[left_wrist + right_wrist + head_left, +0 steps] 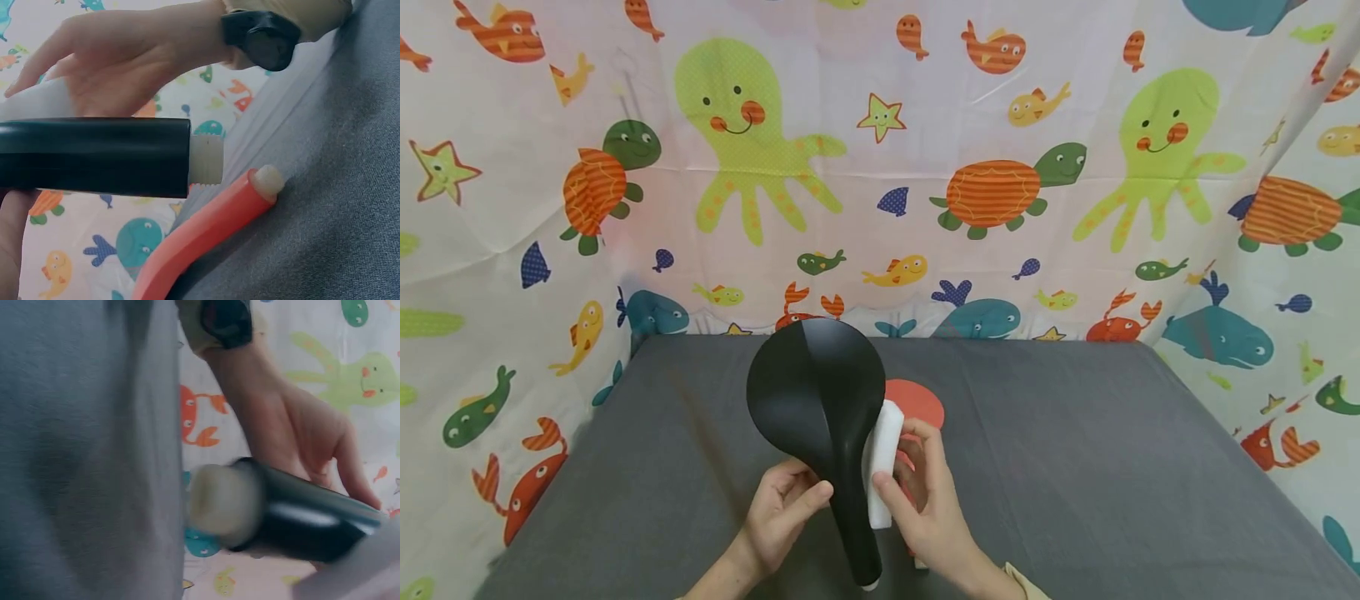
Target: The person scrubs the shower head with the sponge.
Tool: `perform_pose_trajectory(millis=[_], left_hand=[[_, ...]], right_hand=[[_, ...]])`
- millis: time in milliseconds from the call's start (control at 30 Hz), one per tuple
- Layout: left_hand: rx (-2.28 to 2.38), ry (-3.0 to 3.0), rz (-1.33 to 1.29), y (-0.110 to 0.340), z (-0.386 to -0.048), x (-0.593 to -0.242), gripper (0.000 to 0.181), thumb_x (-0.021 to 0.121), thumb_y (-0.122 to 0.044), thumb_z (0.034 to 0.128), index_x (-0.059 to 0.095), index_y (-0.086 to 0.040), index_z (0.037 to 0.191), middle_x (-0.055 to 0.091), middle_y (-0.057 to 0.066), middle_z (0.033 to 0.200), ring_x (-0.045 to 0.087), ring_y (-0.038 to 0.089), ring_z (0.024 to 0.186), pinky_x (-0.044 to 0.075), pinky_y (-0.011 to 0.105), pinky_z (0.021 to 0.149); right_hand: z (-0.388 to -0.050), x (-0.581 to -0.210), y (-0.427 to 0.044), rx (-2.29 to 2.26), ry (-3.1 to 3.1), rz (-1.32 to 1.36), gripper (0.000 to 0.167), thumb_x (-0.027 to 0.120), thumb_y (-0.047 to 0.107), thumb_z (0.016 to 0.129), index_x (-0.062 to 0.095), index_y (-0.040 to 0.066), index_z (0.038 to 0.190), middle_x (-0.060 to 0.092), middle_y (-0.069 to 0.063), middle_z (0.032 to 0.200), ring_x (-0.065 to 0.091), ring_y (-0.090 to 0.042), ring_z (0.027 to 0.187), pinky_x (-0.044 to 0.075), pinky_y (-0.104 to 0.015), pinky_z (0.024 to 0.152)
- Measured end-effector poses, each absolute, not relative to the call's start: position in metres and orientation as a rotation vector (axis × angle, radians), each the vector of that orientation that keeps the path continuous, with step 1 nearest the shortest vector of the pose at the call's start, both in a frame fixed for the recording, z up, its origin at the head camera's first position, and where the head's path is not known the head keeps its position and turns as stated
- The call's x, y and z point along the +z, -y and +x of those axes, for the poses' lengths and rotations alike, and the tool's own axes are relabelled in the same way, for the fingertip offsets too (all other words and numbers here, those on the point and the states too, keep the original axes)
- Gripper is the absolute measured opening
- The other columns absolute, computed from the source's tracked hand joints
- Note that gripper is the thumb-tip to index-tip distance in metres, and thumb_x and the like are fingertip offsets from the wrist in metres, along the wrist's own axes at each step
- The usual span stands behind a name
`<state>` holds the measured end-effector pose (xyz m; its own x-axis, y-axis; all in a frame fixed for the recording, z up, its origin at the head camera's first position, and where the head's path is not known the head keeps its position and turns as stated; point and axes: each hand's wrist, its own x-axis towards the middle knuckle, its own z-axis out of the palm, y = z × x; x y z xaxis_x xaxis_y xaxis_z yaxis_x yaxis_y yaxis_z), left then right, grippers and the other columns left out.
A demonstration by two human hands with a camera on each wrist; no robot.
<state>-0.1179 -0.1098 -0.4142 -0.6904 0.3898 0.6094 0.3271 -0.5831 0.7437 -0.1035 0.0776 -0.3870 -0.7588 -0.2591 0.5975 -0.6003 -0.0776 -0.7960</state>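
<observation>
A black shower head (816, 383) is held up above the grey table, its round head at the top and its handle slanting down to the right. My left hand (782, 504) pinches the handle from the left, thumb in front. In my right hand (932, 508) is a white sponge block (885, 467), gripped between thumb and fingers along the right side of the handle. A white threaded end (206, 159) sticks out of the handle in the left wrist view. Behind the right hand lies a red shower head (917, 406), partly hidden.
The grey cloth-covered table (1097, 467) spreads out on both sides. A white curtain (820, 250) printed with sea animals stands behind it and along both sides. In the left wrist view a dark watch (265, 40) sits on the right wrist.
</observation>
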Motion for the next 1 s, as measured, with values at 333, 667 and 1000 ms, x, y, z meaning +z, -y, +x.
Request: perform_pose_trajectory(millis=[333, 667, 1000], left_hand=[[2.526, -1.411, 1.08, 0.121, -0.122, -0.408, 0.034, 0.031, 0.011, 0.0934, 0.057, -0.004, 0.11, 0.059, 0.0, 0.094, 0.055, 0.008, 0.084, 0.05, 0.024, 0.074], [2.403, -1.428, 1.075, 0.112, -0.122, -0.414, 0.033, 0.034, 0.009, 0.0945, 0.058, -0.004, 0.114, 0.059, -0.001, 0.098, 0.056, 0.009, 0.089, 0.051, 0.029, 0.079], [2.554, -1.427, 0.814, 0.121, -0.131, -0.419, 0.029, 0.036, 0.005, 0.0963, 0.06, -0.006, 0.108, 0.06, -0.001, 0.098, 0.057, 0.01, 0.088, 0.049, 0.029, 0.08]], right_hand=[[-0.091, -0.407, -0.089, 1.792, 2.209, 1.23, 0.041, 0.056, 0.001, 0.089, 0.034, 0.008, 0.123, 0.045, -0.008, 0.116, 0.054, -0.02, 0.106, 0.052, -0.036, 0.078], [-0.104, -0.389, -0.085, 1.942, 1.996, 0.881, 0.042, 0.054, -0.005, 0.088, 0.032, 0.003, 0.123, 0.041, -0.014, 0.122, 0.051, -0.027, 0.104, 0.048, -0.034, 0.084], [-0.096, -0.406, -0.08, 1.541, 2.252, 1.146, 0.041, 0.061, 0.011, 0.09, 0.038, 0.011, 0.124, 0.042, -0.005, 0.116, 0.047, -0.017, 0.104, 0.052, -0.032, 0.075]])
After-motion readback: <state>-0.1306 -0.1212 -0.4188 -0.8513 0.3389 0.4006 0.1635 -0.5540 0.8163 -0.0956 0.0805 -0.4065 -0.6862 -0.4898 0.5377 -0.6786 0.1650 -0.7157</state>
